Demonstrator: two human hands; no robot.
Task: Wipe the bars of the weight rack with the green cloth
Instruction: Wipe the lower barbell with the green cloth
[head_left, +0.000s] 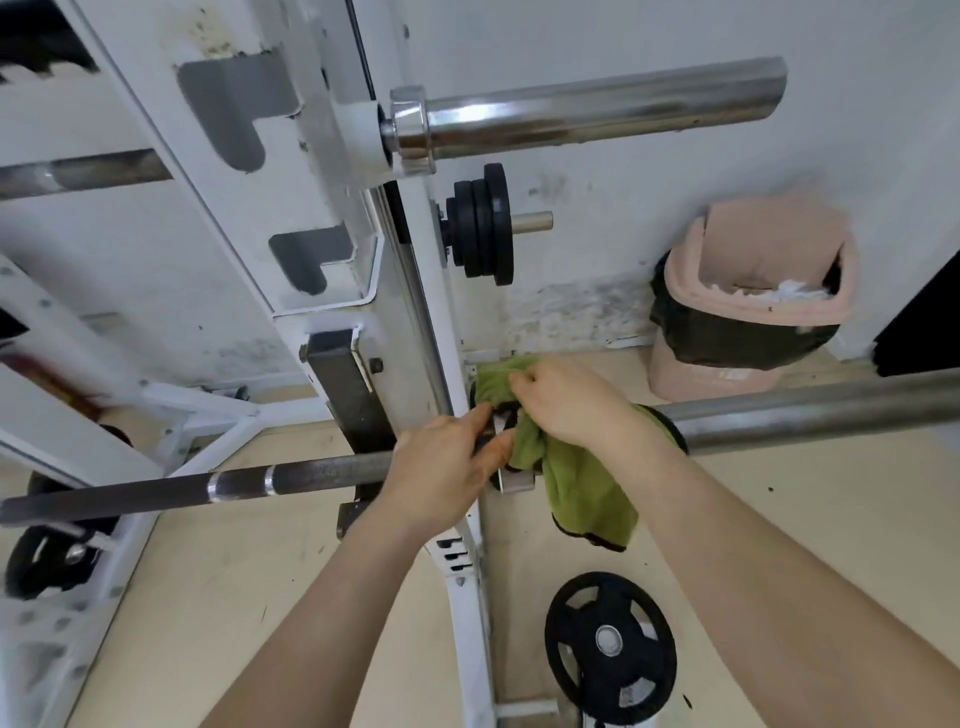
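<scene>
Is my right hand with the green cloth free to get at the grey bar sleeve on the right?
Probably yes. The right hand grips the green cloth beside the grey bar sleeve, which runs bare to the right with no plates on it.

Tally by kind, head view. Hands: two are showing, the left hand (441, 467) and the right hand (566, 400). Cloths: one green cloth (576, 483) is hanging. Long bars: three are showing, namely a chrome bar (597, 111) up top, a lower barbell (311, 474) crossing the frame, and a blurred bar (83, 174) at far left. One short storage peg (532, 222) is sticking out. Black plates: the peg plates (483, 228) are looking like three, stacked; one spoked plate (610, 647) is standing near the floor; the lower-left plates (47, 561) are blurring together, so no count. One pink bin (748, 296) is standing.
</scene>
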